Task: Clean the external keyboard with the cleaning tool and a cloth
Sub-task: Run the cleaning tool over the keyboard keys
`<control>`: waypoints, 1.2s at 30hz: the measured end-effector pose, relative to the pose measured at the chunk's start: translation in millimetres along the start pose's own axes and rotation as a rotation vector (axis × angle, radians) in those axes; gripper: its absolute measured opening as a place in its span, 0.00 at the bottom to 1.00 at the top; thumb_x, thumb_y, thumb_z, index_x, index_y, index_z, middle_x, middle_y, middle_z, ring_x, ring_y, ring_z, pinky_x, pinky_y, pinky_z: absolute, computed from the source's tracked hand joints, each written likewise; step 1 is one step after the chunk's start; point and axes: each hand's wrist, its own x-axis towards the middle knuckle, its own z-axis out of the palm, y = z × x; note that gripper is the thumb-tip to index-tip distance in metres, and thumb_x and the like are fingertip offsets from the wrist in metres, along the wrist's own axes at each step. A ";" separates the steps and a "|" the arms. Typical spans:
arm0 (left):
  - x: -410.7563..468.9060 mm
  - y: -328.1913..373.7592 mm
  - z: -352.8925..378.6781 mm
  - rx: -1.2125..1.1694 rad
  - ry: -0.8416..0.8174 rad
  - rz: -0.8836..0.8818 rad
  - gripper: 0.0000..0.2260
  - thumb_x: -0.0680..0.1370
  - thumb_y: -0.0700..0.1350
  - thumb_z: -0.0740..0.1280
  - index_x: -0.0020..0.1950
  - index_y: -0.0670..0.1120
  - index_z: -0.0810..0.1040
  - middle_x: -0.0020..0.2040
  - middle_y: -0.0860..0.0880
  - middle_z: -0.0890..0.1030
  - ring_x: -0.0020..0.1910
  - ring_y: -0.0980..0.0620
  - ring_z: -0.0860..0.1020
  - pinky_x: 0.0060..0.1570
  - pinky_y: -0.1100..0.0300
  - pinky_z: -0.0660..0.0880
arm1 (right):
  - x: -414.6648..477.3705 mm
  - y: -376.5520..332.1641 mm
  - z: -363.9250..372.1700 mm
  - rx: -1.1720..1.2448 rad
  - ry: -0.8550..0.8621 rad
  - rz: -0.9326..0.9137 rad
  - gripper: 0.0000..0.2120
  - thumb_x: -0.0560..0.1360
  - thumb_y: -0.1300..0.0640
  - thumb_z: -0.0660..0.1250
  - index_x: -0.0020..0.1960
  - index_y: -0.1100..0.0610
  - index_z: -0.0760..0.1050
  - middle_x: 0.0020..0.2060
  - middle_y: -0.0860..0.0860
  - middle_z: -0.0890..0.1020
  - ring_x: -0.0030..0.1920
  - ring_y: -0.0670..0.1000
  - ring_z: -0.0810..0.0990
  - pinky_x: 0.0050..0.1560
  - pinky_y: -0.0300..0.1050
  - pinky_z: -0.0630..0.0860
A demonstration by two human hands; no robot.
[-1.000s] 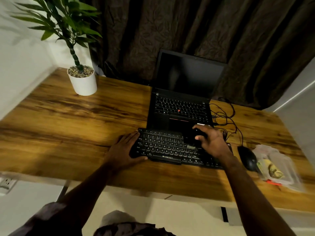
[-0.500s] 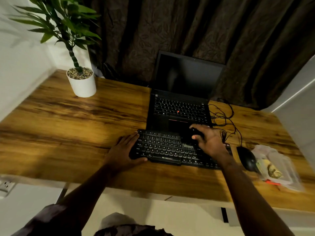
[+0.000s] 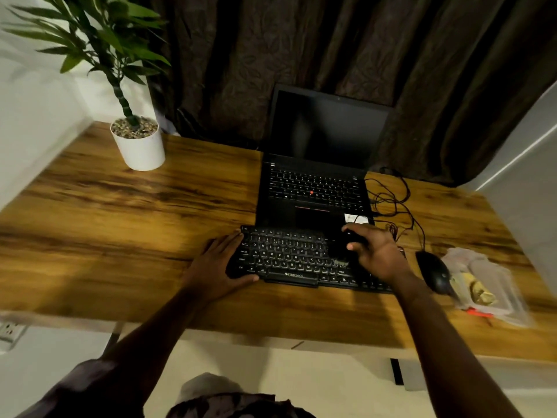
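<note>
Head view shows the keyboard (image 3: 289,257) lying on the bench (image 3: 120,236), just in front of an open laptop (image 3: 316,191) and touching or nearly touching its front edge. The left hand (image 3: 217,267) lies flat on the keyboard's left end, fingers straight and together, thumb along the front edge; it looks to be steadying the board. The right hand (image 3: 376,254) curls round a dark tool (image 3: 339,248), thumb and fingers gripping its body, with a pale tip that may be bristles down on the keys right of the middle.

By my reading, the brushing step is in hand, with the tool working the right-middle keys. How much of the board is already done cannot be told from here. The cloth step looks not yet begun: no cloth can be made out, though a clear plastic pack (image 3: 488,282) with blurred contents lies at the right, beyond the mouse (image 3: 432,271).

The next move probably calls for drawing the tool along the key rows with light pressure, while the left hand holds the board so it does not slide. Cables (image 3: 391,200) lie close behind the right hand and could snag.
</note>
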 end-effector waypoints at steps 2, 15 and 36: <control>-0.2 0.3 0.1 0.001 -0.007 -0.003 0.49 0.68 0.82 0.55 0.82 0.55 0.52 0.81 0.56 0.56 0.79 0.50 0.57 0.77 0.46 0.57 | -0.5 -2.5 2.3 0.033 0.008 -0.014 0.21 0.77 0.64 0.68 0.65 0.45 0.75 0.54 0.52 0.79 0.45 0.45 0.79 0.39 0.35 0.77; -3.0 6.0 -6.5 -0.004 0.002 -0.021 0.50 0.67 0.81 0.55 0.81 0.55 0.53 0.81 0.56 0.56 0.78 0.49 0.57 0.75 0.45 0.61 | -15.8 4.6 -3.4 0.003 0.076 -0.049 0.21 0.76 0.64 0.70 0.65 0.47 0.75 0.59 0.53 0.80 0.54 0.52 0.80 0.55 0.51 0.80; -0.3 1.1 -2.4 -0.008 -0.019 -0.009 0.50 0.67 0.82 0.56 0.82 0.55 0.51 0.81 0.55 0.55 0.79 0.49 0.56 0.77 0.47 0.56 | 3.1 -32.8 13.0 0.027 -0.007 -0.049 0.20 0.77 0.63 0.69 0.66 0.48 0.75 0.57 0.51 0.80 0.50 0.47 0.81 0.51 0.40 0.79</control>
